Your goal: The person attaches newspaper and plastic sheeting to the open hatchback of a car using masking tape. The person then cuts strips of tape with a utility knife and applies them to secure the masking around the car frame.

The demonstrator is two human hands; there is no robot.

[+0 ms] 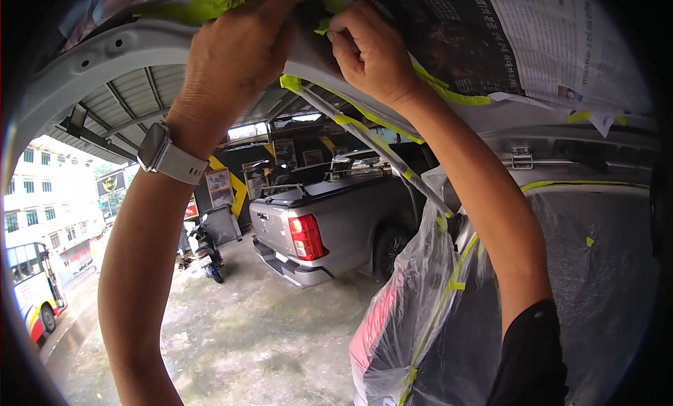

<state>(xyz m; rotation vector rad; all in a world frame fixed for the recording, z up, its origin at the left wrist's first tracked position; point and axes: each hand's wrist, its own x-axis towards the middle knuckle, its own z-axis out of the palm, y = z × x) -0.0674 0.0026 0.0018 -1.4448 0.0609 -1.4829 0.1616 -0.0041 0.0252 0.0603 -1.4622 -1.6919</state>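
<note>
Both my hands are raised to the underside of a lifted grey vehicle panel (pixel 126 45), probably a tailgate. My left hand (pixel 242 48), with a watch (pixel 158 150) on its wrist, is closed against the panel edge; its fingertips are hidden at the top of the view. Yellow-green masking tape (pixel 189 10) runs along the edge beside it. To its right, my right hand (pixel 370 52) has thumb and forefinger pinched at a small end of the same tape. Printed newspaper (pixel 540 34) covers the panel above, its border taped down.
A taped strut (pixel 357 129) slants down from the panel. Clear plastic sheeting (pixel 399 315) hangs over the vehicle at right. Beyond stand a grey pickup (pixel 343 224) and a motorcycle (pixel 205 252) on a concrete floor (pixel 231 336). A bus (pixel 31 283) is at far left.
</note>
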